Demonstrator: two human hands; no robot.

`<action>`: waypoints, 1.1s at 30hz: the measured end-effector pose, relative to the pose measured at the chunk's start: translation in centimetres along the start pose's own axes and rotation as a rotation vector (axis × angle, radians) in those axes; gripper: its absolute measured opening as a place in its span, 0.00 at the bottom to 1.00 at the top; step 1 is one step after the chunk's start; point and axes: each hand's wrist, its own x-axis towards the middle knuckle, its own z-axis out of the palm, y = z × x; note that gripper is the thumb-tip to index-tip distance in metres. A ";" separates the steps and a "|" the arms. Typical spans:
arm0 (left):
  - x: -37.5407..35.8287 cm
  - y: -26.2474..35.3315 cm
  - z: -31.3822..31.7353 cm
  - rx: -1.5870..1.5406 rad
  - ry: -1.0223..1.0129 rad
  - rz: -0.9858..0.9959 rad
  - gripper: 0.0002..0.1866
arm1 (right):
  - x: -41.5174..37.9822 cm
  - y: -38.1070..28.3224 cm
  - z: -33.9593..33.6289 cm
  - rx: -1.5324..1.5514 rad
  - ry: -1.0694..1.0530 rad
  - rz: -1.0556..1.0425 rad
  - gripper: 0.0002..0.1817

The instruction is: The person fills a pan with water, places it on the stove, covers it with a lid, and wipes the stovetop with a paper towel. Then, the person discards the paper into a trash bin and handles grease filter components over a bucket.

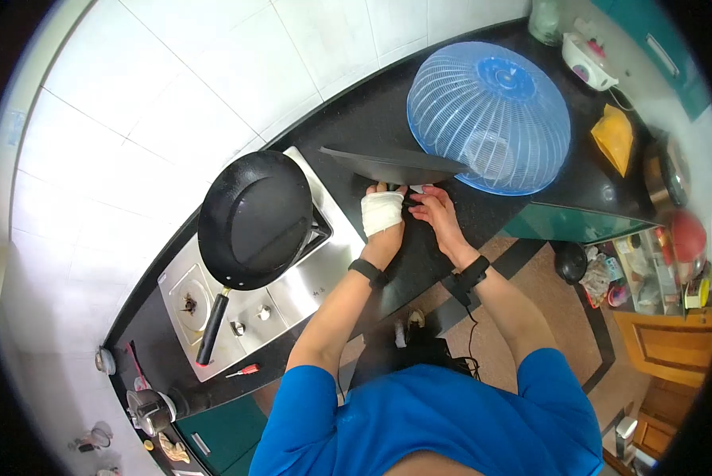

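My left hand (382,222), with a white cloth or bandage around it, is closed at the near face of a dark round lid (396,166). The lid stands tilted, nearly edge-on, above the black counter (429,258). Beside it, my right hand (437,216) has its fingertips bent together on a small black part close to the lid's middle. What exactly the fingers grip there is partly hidden.
On the left, a black frying pan (256,218) rests on the steel gas stove (292,292). A red screwdriver (249,370) lies at the counter's front edge. Behind the right hand is a blue mesh food cover (489,119). Farther right lies a yellow cloth (612,139).
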 end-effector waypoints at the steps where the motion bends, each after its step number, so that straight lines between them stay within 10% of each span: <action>1: 0.1 0.1 -0.1 -0.006 -0.001 0.014 0.30 | -0.1 -0.1 0.0 0.004 -0.010 -0.005 0.21; 17: 8.5 4.7 -24.9 0.107 0.162 0.091 0.18 | -9.1 -16.9 13.2 0.194 -0.441 -0.508 0.24; 24: 9.7 -5.9 -36.5 -0.426 -0.338 -0.492 0.25 | -7.6 -19.1 12.3 0.129 -0.386 -0.533 0.20; 33: 8.3 -16.6 -37.0 -0.422 -0.714 -0.945 0.15 | 0.3 -6.8 -0.8 -0.727 -0.093 -0.293 0.16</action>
